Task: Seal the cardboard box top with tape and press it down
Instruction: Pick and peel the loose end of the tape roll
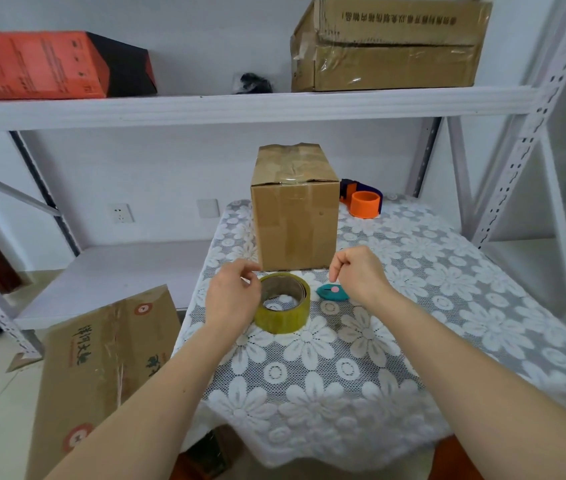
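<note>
Centre frame, cardboard box (pixel 294 216) upright on lace tablecloth (pixel 413 306), below it tape roll (pixel 283 306) with left hand (pixel 231 296) touching its rim, fingers loosely curled, right hand (pixel 359 273) curled, empty, over teal cutter (pixel 330 292)

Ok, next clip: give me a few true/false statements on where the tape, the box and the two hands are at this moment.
1. The tape roll lies flat on the lace tablecloth, in front of the cardboard box. True.
2. The right hand presses on the box top. False: it hovers in front of the box, above a teal cutter.
3. The left hand is at the roll's left edge. True.
4. The orange tape dispenser sits on the upper shelf. False: it is on the table, behind the box to the right.
5. The box stands upright. True.
</note>
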`<state>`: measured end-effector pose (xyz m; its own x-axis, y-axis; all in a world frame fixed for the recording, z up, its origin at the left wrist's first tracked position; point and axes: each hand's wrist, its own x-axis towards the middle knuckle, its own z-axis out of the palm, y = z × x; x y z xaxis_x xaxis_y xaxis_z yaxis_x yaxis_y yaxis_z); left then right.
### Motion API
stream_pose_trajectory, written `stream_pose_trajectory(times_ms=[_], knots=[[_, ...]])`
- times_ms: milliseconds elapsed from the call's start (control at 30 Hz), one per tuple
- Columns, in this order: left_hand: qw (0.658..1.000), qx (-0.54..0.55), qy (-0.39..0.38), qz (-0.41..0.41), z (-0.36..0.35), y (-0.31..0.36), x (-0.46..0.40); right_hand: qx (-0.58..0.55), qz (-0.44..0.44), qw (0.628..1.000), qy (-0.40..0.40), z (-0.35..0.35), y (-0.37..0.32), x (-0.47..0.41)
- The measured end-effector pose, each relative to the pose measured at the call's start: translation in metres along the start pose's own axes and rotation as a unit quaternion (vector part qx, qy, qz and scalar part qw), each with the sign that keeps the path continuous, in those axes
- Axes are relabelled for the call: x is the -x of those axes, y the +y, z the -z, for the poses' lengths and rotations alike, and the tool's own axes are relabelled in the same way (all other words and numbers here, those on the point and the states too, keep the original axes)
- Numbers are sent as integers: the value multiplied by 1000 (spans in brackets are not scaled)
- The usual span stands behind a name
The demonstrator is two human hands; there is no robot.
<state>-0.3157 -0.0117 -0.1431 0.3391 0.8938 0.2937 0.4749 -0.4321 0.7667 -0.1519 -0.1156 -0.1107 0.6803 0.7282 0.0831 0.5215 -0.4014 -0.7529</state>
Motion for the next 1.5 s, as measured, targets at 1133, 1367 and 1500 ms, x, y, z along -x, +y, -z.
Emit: stream_pose_trajectory(times_ms=[1133,1367,1500], knots=[[936,281,-212,-23,-19,36,48,-474,-80,872,-97,-3,-2,40],[934,289,-209,0,-27,40,39,-450,-39,884,-124,-6,3,29],[931,284,-228,0,-27,41,32,-441,-4,887,-141,-7,9,26]])
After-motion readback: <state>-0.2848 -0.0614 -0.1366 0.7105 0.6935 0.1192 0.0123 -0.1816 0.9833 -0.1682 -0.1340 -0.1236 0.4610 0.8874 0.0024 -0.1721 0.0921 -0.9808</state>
